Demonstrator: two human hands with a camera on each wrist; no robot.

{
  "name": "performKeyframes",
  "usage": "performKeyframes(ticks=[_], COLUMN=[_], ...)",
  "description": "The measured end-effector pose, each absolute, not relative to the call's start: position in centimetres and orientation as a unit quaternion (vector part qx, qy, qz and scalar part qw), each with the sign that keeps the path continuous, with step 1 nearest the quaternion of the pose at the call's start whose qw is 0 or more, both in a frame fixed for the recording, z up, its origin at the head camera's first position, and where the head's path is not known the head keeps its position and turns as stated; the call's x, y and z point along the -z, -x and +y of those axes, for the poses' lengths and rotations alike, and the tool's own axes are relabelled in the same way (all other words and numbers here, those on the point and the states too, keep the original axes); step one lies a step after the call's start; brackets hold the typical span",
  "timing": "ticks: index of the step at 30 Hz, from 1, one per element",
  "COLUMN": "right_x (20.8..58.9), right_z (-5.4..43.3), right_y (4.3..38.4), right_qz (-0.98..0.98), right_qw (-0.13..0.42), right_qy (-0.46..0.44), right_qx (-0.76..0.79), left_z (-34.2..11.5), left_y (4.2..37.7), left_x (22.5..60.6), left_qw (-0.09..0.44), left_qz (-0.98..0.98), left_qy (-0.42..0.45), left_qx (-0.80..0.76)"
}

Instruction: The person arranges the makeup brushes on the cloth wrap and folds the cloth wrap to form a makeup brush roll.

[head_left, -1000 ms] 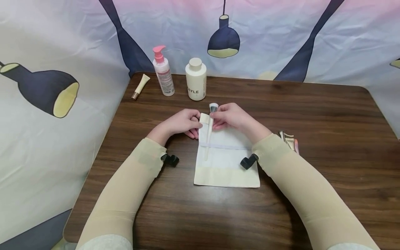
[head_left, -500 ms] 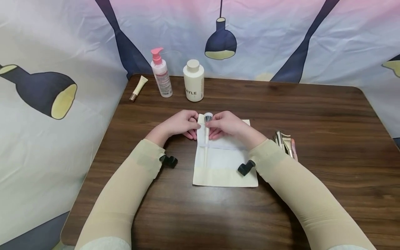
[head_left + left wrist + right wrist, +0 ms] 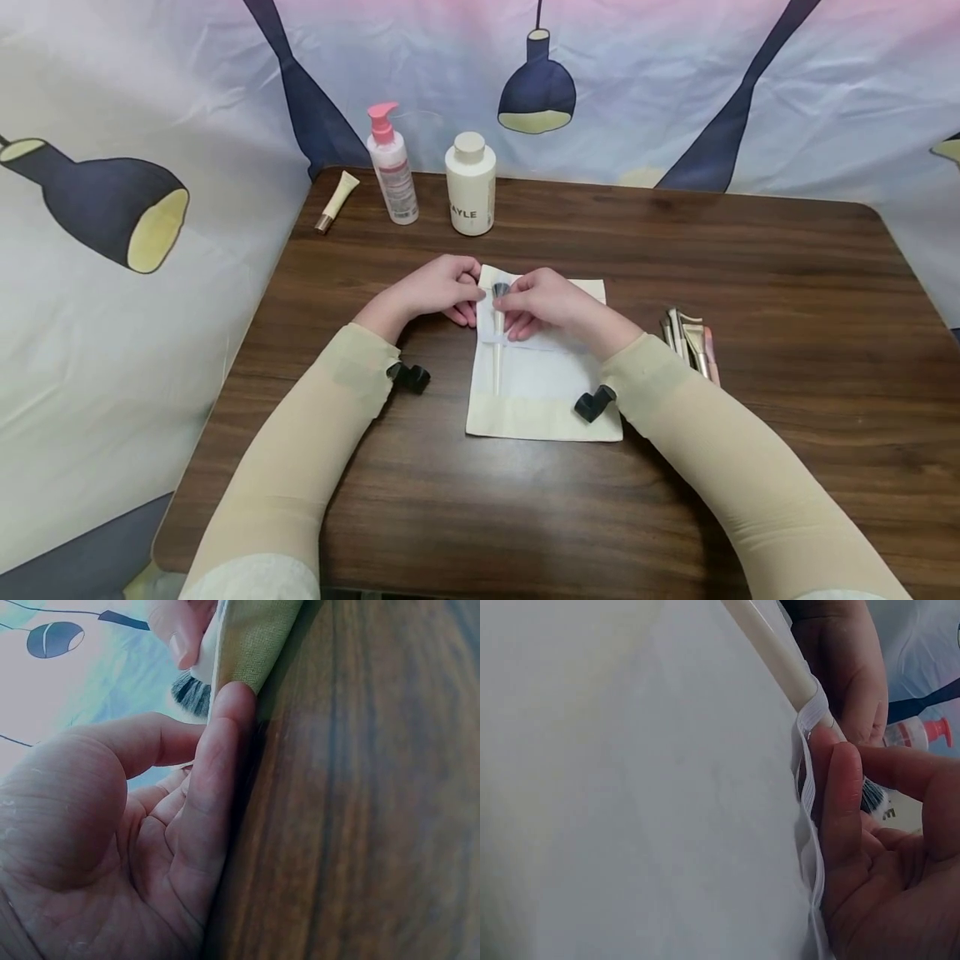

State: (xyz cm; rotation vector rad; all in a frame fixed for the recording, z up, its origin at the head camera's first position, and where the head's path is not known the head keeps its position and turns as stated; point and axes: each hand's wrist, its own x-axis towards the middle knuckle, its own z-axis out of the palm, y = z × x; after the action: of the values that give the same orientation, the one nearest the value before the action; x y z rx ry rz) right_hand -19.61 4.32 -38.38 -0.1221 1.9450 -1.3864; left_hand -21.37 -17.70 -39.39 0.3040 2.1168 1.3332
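Observation:
A cream cloth brush roll point(image 3: 543, 418) lies flat on the table, with a white elastic band point(image 3: 808, 787) across its middle. My left hand point(image 3: 442, 287) pinches the roll's far left edge between thumb and fingers. Over the cloth, my right hand point(image 3: 551, 297) pinches a makeup brush point(image 3: 498, 367) near its head. The pale handle points toward me and passes under the elastic band in the right wrist view. Dark, white-tipped bristles point(image 3: 192, 693) show beside the cloth edge in the left wrist view. The right fingertips are right at the band.
Several makeup brushes point(image 3: 692, 342) lie right of the roll, partly behind the right sleeve. Along the back stand a pink-topped pump bottle point(image 3: 393, 183) and a white capped bottle point(image 3: 471, 198). A small cream tube point(image 3: 338, 202) lies at the back left.
The right hand has moved toward me with the makeup brush, whose handle has slid further down the roll. The left hand keeps its grip on the edge.

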Motion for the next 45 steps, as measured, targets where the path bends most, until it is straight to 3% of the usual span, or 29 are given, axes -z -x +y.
performKeyframes(ticks=[18,31,45], right_x=[38.0,35.6,35.9], right_z=[7.4,16.8,26.0], right_y=[19.0,18.8,14.9], right_qz=[0.794,0.778,0.807], right_qw=[0.348,0.283,0.23], right_qy=[0.05,0.014,-0.009], right_qx=[0.496,0.561,0.544], left_z=[-17.0,-17.7,-17.5], left_y=[21.2,21.0,21.3], left_x=[40.2,40.5,39.8], left_qw=[0.316,0.311,0.3], left_qz=[0.794,0.8,0.805], left_qy=[-0.116,-0.111,-0.116], left_qx=[-0.506,-0.501,-0.498])
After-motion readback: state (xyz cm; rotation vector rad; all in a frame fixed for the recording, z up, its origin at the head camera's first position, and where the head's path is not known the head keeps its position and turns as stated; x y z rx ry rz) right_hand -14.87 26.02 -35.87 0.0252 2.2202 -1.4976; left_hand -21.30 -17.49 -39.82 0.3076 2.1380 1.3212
